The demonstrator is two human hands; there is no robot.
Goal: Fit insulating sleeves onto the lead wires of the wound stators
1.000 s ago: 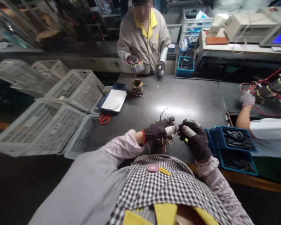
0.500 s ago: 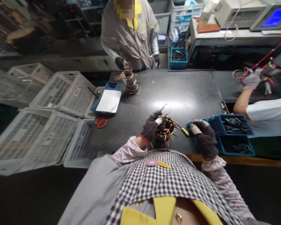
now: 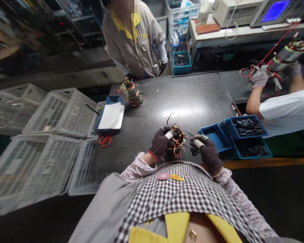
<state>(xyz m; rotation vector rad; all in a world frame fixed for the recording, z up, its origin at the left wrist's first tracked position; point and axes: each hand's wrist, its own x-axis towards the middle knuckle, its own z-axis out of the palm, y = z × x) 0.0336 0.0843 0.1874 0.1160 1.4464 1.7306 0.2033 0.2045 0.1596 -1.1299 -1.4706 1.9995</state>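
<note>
In front of my apron stands a wire-wound motor stator [image 3: 177, 145], a ring with red and dark leads sticking out around its rim. My left hand [image 3: 161, 141], in a dark glove with pale fingertip covers, is closed on its left edge; the exact finger grip is partly hidden. My right hand [image 3: 205, 150], gloved the same way, is closed just right of the stator. From its fingers juts the thin metal shaft of a screwdriver [image 3: 189, 132], pointing up and left, its handle covered by the hand.
Blue bins [image 3: 248, 126] with dark pieces and a blue tray [image 3: 219, 138] stand right. Red-handled scissors [image 3: 105, 141], a white sheet [image 3: 108, 115] and another stator [image 3: 133, 92] lie left. Crates [image 3: 53, 111] border the table. One co-worker stands opposite; another's gloved hands [image 3: 259, 77] work at right.
My right hand has moved left from beside the blue bins and picked up the screwdriver from the table. My left hand stays at the stator. The view has shifted slightly.
</note>
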